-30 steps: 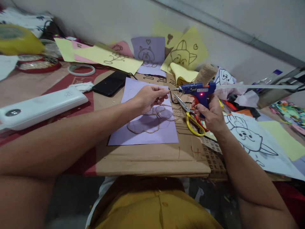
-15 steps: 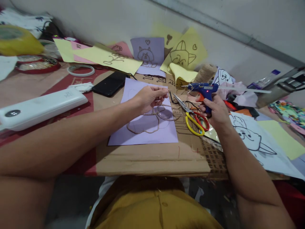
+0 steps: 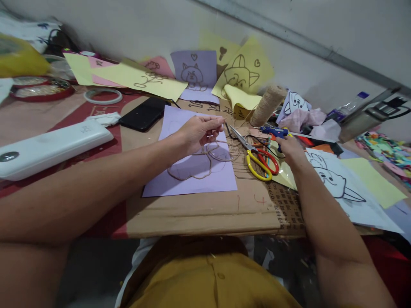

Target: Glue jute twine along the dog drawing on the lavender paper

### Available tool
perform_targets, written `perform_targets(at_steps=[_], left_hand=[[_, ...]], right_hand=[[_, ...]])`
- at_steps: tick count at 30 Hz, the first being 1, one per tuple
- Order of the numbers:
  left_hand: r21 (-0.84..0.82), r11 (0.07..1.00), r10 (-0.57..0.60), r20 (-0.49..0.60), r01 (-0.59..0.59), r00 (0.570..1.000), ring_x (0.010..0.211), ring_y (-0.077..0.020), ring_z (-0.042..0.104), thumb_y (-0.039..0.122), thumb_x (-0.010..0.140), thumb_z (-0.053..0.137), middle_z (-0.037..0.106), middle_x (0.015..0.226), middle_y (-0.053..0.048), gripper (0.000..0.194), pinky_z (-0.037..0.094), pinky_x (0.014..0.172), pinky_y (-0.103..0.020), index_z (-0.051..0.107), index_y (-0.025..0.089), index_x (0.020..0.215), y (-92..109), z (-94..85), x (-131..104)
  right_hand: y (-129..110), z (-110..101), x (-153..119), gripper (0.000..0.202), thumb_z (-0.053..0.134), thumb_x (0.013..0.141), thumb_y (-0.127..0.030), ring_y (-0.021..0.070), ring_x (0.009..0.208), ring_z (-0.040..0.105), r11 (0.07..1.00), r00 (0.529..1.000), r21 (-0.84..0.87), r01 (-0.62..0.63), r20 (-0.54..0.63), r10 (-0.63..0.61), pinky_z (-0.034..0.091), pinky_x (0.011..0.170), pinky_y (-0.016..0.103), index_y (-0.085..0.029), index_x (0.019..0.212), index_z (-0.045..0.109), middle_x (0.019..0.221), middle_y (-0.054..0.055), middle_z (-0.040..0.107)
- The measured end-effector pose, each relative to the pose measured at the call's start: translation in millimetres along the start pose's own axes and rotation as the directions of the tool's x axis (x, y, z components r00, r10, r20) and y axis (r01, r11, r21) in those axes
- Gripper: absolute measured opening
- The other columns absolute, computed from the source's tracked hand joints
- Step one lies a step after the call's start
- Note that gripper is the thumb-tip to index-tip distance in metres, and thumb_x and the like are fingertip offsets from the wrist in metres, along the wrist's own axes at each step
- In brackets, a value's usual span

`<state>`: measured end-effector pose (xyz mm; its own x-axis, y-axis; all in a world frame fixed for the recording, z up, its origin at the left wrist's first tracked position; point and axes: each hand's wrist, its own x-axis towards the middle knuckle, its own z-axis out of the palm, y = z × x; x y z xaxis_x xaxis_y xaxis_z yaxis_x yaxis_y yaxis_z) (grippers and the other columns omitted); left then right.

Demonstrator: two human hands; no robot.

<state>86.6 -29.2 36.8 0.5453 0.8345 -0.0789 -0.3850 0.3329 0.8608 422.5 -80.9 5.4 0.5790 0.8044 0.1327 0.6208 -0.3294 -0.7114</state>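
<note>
My left hand (image 3: 205, 131) is closed in a pinch on the thin brown twine (image 3: 225, 121), above a purple sheet of paper (image 3: 154, 182). A twine outline (image 3: 189, 177) lies on that sheet, and a loose loop of twine curves below my fingers. At the right, my right hand (image 3: 291, 150) is closed round the handle of a blue hot glue gun (image 3: 272, 131), held low over the clutter with its nozzle to the left. Between the two hands lie scissors (image 3: 257, 158) with one yellow and one red handle, points toward my left hand.
A twine spool (image 3: 268, 105) stands behind the glue gun. At left are a black phone (image 3: 144, 114), a white device (image 3: 58, 147) and a tape roll (image 3: 102, 96). Drawings on coloured paper (image 3: 194, 72) lean on the wall. A metal bottle (image 3: 362, 122) and dog drawing (image 3: 334, 179) are at right.
My right hand has lowered the glue gun and moved it away from me, beside the twine spool, which now stands more upright. My left hand keeps its pinch in nearly the same place.
</note>
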Motion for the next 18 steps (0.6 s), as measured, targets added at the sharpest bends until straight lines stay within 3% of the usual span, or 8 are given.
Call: perform_targets(at_steps=[2, 4, 6, 7, 9, 11, 14, 18], left_hand=[[0.002, 1.0, -0.003, -0.001, 0.003, 1.0, 0.056, -0.0037, 0.052, 0.015, 0.088, 0.079, 0.066, 0.07, -0.002, 0.01, 0.037, 0.05, -0.014, 0.073, 0.01, 0.082, -0.8, 0.9, 0.1], [-0.009, 1.0, -0.007, -0.002, 0.007, 1.0, 0.058, -0.0037, 0.054, 0.014, 0.089, 0.077, 0.066, 0.07, -0.003, 0.01, 0.038, 0.052, -0.014, 0.073, 0.009, 0.082, -1.2, 2.1, -0.2], [-0.014, 1.0, -0.013, -0.002, 0.013, 1.0, 0.059, -0.0041, 0.055, 0.013, 0.09, 0.076, 0.066, 0.07, -0.003, 0.009, 0.04, 0.053, -0.013, 0.074, 0.008, 0.082, -1.8, 3.3, -0.9], [-0.011, 1.0, -0.017, 0.002, 0.017, 1.0, 0.06, -0.0043, 0.056, 0.013, 0.09, 0.076, 0.066, 0.07, -0.003, 0.009, 0.041, 0.054, -0.013, 0.074, 0.008, 0.083, -2.2, 4.0, -1.5], [0.008, 1.0, -0.024, 0.024, 0.024, 0.999, 0.059, -0.0043, 0.055, 0.015, 0.088, 0.078, 0.066, 0.07, -0.003, 0.011, 0.04, 0.053, -0.013, 0.073, 0.008, 0.081, -3.6, 5.4, -3.2], [0.038, 0.999, -0.029, 0.05, 0.027, 0.998, 0.056, -0.0038, 0.052, 0.017, 0.088, 0.079, 0.065, 0.07, -0.003, 0.015, 0.038, 0.051, -0.013, 0.072, 0.009, 0.078, -5.6, 7.5, -5.5], [0.107, 0.994, -0.018, 0.067, 0.011, 0.998, 0.054, -0.0039, 0.049, 0.02, 0.087, 0.079, 0.065, 0.07, -0.003, 0.017, 0.035, 0.051, -0.016, 0.071, 0.01, 0.076, -8.9, 11.5, -9.8], [0.21, 0.977, 0.016, 0.107, -0.038, 0.994, 0.056, -0.0056, 0.05, 0.025, 0.085, 0.08, 0.065, 0.071, -0.003, 0.022, 0.035, 0.053, -0.019, 0.071, 0.011, 0.073, -13.7, 15.2, -14.2]], right_hand=[[-1.7, -1.2, -0.6, 0.018, 0.067, 0.077, -0.035, 0.029, 0.088, 0.059, 0.993, 0.997, -0.104, -0.048, -0.058, 0.042, 0.048, 0.084, 0.048, -0.018, 0.077, 0.061, 0.077, 0.01, 0.06], [-8.6, -3.8, -6.3, 0.02, 0.07, 0.078, -0.035, 0.0395, 0.114, 0.054, 0.976, 0.986, -0.202, -0.079, -0.163, 0.046, 0.039, 0.101, 0.062, -0.016, 0.082, 0.065, 0.103, 0.02, 0.064], [-19.9, -5.6, -18.3, 0.023, 0.067, 0.083, -0.036, 0.0429, 0.129, 0.043, 0.962, 0.963, -0.271, 0.019, -0.254, -0.09, 0.027, 0.111, 0.069, -0.015, 0.094, 0.067, 0.127, 0.024, 0.059], [-26.8, -5.5, -26.7, 0.024, 0.063, 0.087, -0.036, 0.0406, 0.13, 0.043, 0.952, 0.94, -0.277, 0.132, -0.269, -0.208, 0.027, 0.112, 0.067, -0.016, 0.1, 0.067, 0.13, 0.023, 0.058], [-42.2, -2.2, -46.7, 0.023, 0.056, 0.094, -0.036, 0.032, 0.118, 0.052, 0.874, 0.842, -0.183, 0.449, -0.239, -0.483, 0.038, 0.108, 0.057, -0.019, 0.106, 0.065, 0.12, 0.016, 0.063], [-57.8, 4.9, -68.0, 0.023, 0.057, 0.097, -0.039, 0.0256, 0.101, 0.058, 0.738, 0.717, -0.021, 0.675, -0.215, -0.663, 0.046, 0.097, 0.046, -0.02, 0.108, 0.064, 0.107, 0.011, 0.065], [-77.2, 17.8, -93.8, 0.023, 0.059, 0.1, -0.044, 0.0223, 0.094, 0.06, 0.602, 0.606, 0.081, 0.794, -0.17, -0.777, 0.049, 0.089, 0.041, -0.023, 0.109, 0.064, 0.102, 0.007, 0.067], [-88.7, 27.9, -107.3, 0.021, 0.061, 0.1, -0.045, 0.0226, 0.094, 0.062, 0.534, 0.536, 0.057, 0.844, -0.161, -0.829, 0.05, 0.087, 0.041, -0.025, 0.107, 0.064, 0.101, 0.006, 0.069]])
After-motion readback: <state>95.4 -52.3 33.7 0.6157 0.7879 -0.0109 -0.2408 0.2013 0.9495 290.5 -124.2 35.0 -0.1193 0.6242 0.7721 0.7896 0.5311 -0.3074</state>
